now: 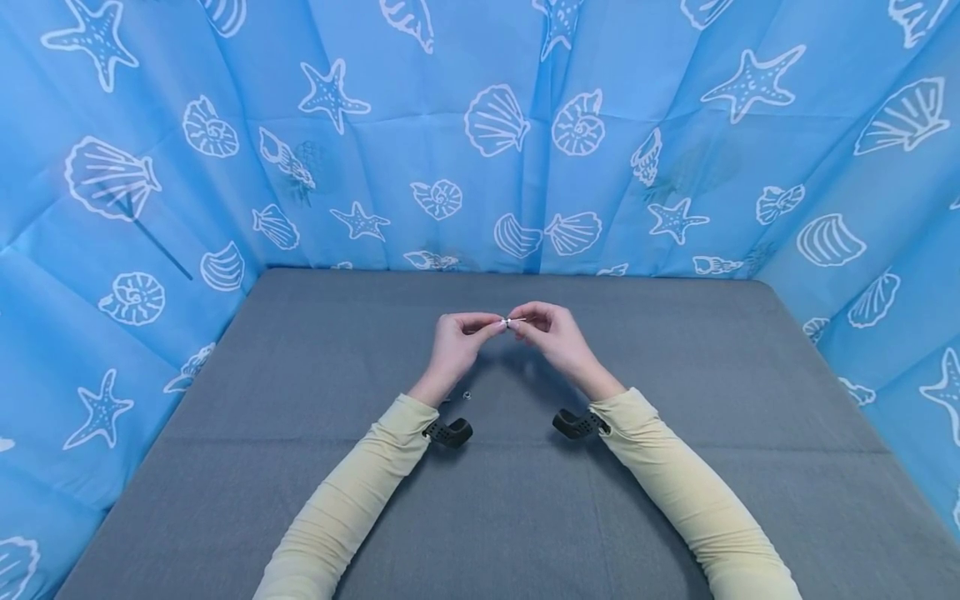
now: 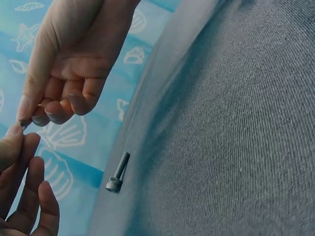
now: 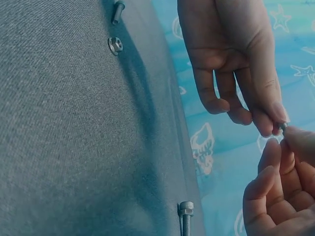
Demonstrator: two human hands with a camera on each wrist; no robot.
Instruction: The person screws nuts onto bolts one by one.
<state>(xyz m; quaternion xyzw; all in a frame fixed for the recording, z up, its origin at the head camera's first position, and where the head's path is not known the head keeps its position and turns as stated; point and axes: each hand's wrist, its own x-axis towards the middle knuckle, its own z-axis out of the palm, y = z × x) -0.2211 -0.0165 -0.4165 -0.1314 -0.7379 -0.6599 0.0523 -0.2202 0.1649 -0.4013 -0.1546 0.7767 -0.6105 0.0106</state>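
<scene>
In front of me both hands meet, raised over the grey cloth. My left hand point(image 1: 456, 343) pinches one end of a small metal bolt point(image 1: 507, 322) between thumb and index finger. From the other side my right hand point(image 1: 558, 337) pinches it too, with a thin bit of shaft showing between the fingers. Fingertips cover most of the bolt, and I cannot tell if a nut is on it. In the right wrist view the left hand point(image 3: 231, 54) is above and the right hand point(image 3: 280, 196) below, their remaining fingers loosely bent.
A bolt with a nut on it point(image 2: 118, 173) lies on the grey-covered table point(image 1: 300, 467). A loose flange nut point(image 3: 115, 45) and another bolt point(image 3: 118, 13) lie close together near my left forearm. A blue shell-print curtain point(image 1: 450, 167) stands behind the table.
</scene>
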